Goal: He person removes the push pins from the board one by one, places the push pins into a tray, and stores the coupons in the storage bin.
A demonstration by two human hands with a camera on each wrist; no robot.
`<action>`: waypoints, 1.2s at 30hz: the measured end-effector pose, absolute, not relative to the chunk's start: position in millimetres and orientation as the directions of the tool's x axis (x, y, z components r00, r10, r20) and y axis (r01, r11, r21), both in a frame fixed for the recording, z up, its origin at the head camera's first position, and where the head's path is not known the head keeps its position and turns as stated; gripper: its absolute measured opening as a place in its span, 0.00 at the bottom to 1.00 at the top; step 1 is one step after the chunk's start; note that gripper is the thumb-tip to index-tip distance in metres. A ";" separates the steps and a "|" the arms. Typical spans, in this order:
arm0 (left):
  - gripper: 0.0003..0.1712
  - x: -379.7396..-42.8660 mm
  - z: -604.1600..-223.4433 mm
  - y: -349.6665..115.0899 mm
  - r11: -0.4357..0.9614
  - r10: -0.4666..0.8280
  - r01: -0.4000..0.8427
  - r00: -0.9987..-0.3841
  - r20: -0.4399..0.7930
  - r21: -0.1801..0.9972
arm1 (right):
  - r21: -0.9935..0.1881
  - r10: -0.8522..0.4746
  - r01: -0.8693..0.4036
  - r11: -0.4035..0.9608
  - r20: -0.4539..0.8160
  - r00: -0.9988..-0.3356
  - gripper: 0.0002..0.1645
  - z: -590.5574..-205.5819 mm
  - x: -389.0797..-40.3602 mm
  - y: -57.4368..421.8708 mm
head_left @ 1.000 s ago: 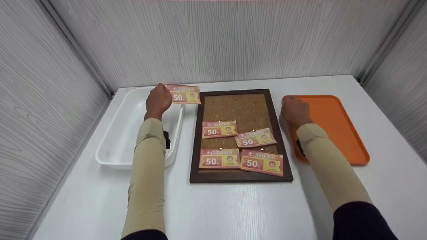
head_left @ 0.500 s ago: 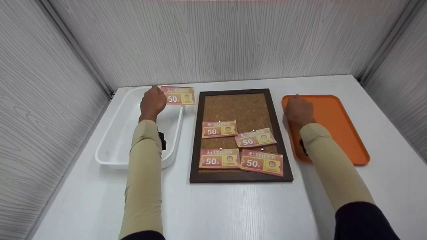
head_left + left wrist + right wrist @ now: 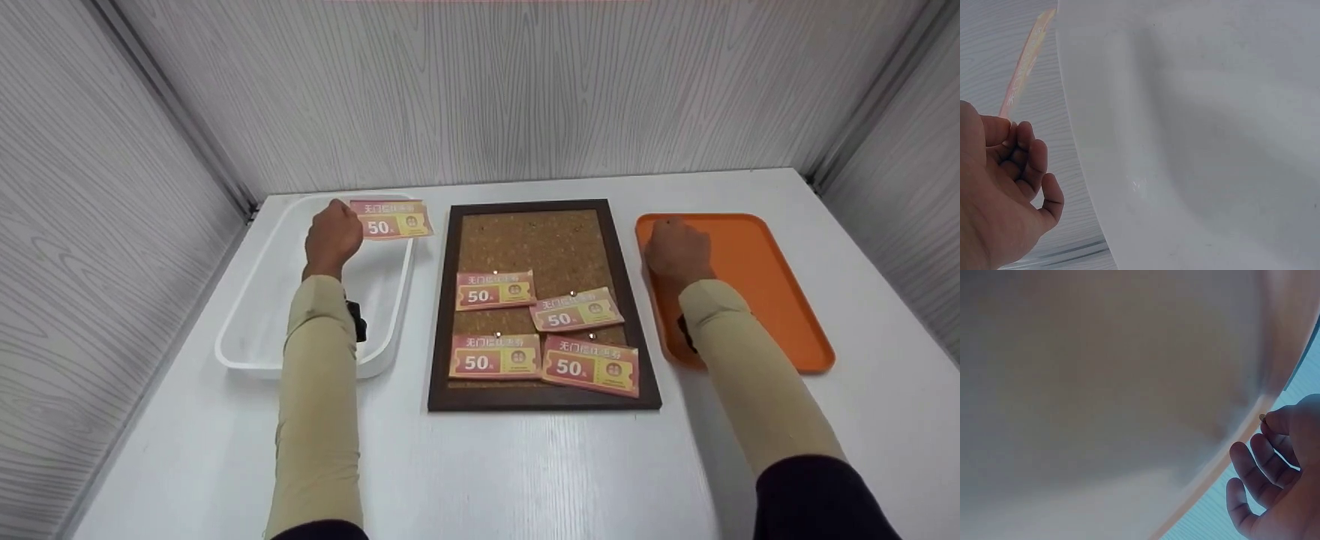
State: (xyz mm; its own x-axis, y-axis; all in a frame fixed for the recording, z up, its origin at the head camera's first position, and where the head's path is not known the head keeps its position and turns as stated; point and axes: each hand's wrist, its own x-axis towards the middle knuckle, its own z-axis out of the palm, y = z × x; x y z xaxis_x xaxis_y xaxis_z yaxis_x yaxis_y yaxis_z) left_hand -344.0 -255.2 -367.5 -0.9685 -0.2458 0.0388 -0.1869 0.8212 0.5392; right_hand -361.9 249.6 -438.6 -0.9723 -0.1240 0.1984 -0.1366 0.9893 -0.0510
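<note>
Between thumb and forefinger my left hand pinches one end of a pink-and-yellow coupon printed with 50. It holds the coupon above the far right rim of the white bin; the left wrist view shows the coupon nearly edge-on. My right hand is over the left side of the orange tray. A tiny brassy thumbtack sits pinched at its thumb tip, mostly hidden by the fingers. Several like coupons are tacked to the cork board.
The cork board's dark frame lies on the white table between bin and tray. Several pins stand at the coupons' top edges. More pins appear in the cork's upper part. Grey wood-grain panels enclose the back and sides.
My left hand has drifted left and slightly nearer with the coupon, away from the board. My right hand has shifted a little right over the tray. The board's coupons stay put.
</note>
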 end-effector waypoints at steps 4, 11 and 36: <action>0.27 -343.5 -368.8 -258.3 0.825 -0.244 -0.190 -0.969 0.032 0.532 | -0.060 -0.124 -0.139 0.988 0.209 -0.970 0.19 -437.9 -361.4 250.8; 0.26 -338.7 -371.8 -268.5 0.829 -0.259 -0.214 -0.966 0.016 0.516 | -0.097 -0.133 -0.159 0.983 0.231 -0.964 0.19 -437.1 -360.3 251.0; 0.27 -325.9 -374.6 -290.5 0.827 -0.298 -0.255 -0.955 0.006 0.501 | -0.157 -0.119 -0.142 0.977 0.147 -0.982 0.20 -433.1 -359.9 254.1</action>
